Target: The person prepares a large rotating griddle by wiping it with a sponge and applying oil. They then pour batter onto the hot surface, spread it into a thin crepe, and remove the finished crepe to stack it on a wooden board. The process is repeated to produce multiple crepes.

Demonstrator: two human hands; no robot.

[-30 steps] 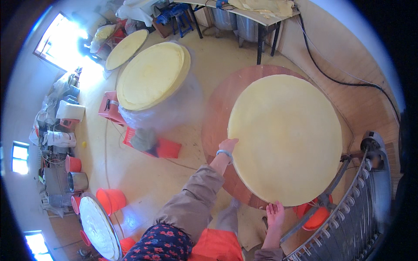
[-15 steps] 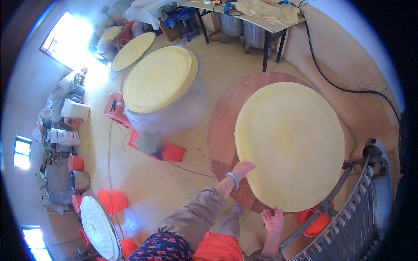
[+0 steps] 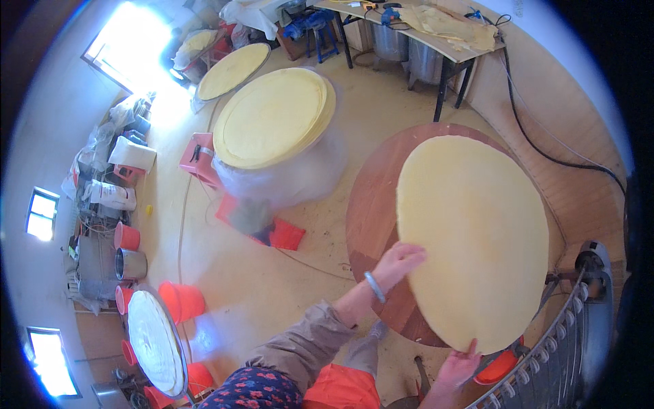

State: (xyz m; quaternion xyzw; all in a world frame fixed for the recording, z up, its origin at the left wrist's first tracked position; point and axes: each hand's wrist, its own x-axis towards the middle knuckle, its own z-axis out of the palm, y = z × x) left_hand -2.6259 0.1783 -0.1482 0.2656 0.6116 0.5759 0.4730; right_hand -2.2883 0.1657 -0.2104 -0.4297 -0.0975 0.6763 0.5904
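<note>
A large, thin, pale-yellow round flatbread (image 3: pixel 484 232) lies over a reddish-brown round board (image 3: pixel 375 225), toward its right side. It looks like an uneven oval and hangs past the board's right and near edges. My left hand (image 3: pixel 402 264), with a pale bangle on its wrist, pinches the flatbread's left edge. At the near edge, my right hand (image 3: pixel 460 368) holds the rim, with one finger on top; its other fingers are partly hidden.
A slatted metal machine (image 3: pixel 545 361) curves along the lower right, beside an orange-red basin (image 3: pixel 497 368). Beyond the board stand a stack of flatbreads (image 3: pixel 272 119) on a plastic-wrapped stand, a red stool (image 3: pixel 201 163) and a table (image 3: pixel 443 44). Red buckets (image 3: pixel 180 301) line the left.
My right hand has gone from open beside the rim to holding it. The flatbread has shifted rightward on the board and looks narrower. My left hand stays at its left edge. The whole view has swung.
</note>
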